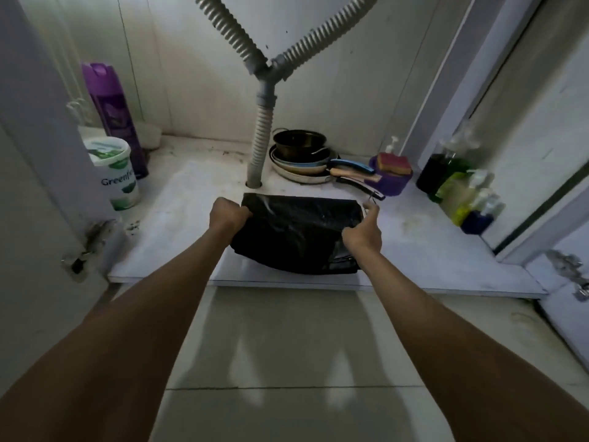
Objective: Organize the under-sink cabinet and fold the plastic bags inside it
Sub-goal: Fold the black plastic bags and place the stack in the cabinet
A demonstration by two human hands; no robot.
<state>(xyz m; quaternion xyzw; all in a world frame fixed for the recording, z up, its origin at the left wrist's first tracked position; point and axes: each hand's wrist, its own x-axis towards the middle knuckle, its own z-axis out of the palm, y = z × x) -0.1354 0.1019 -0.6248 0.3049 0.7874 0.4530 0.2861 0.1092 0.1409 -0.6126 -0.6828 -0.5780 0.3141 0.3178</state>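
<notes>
Black plastic bag (pixel 296 231) being gripped at both ends on cabinet floor (pixel 430 250): left hand (pixel 228 213) fisted, right hand (pixel 365 232) pinching edge; pans (pixel 302 157) stacked behind.

Head-worn view, facing forward and down, close before open cabinet floor (pixel 430 250)

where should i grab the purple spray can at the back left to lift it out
Grip the purple spray can around its upper body, just under the cap, coming from the front right. It stands upright, and the white tub blocks its lower front, while the cabinet wall closes off the left. Both the left hand and the right hand are on the black bag, so one must let go first.
</notes>
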